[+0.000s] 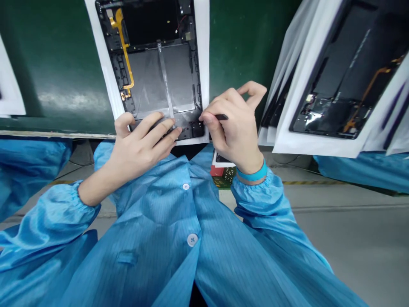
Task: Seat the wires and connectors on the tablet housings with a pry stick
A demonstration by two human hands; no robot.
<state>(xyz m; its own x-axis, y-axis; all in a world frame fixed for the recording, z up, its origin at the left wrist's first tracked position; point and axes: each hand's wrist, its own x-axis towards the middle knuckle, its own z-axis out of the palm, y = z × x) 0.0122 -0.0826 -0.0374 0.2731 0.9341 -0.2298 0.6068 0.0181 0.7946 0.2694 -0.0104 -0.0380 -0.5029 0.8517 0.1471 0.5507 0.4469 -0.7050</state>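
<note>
An opened tablet housing (159, 81) lies on a white sheet near the table's front edge, its black inner side facing up. An orange flex cable (126, 55) runs down its left part, and a clear strip (165, 79) crosses its middle lengthwise. My left hand (143, 140) rests with spread fingers on the housing's lower edge, holding nothing. Beside the lower right corner, my right hand (234, 121) pinches a small dark stick-like tool (221, 117) between thumb and fingers. The tool's working tip is hidden by the fingertips, which touch or nearly touch the housing's edge.
On the right, more tablet housings (348, 72) lie on overlapping white sheets (281, 132). Another white sheet (11, 94) shows at the far left of the green table (64, 64). Below the table edge sit a red and green item (223, 175) and blue cloth on both sides.
</note>
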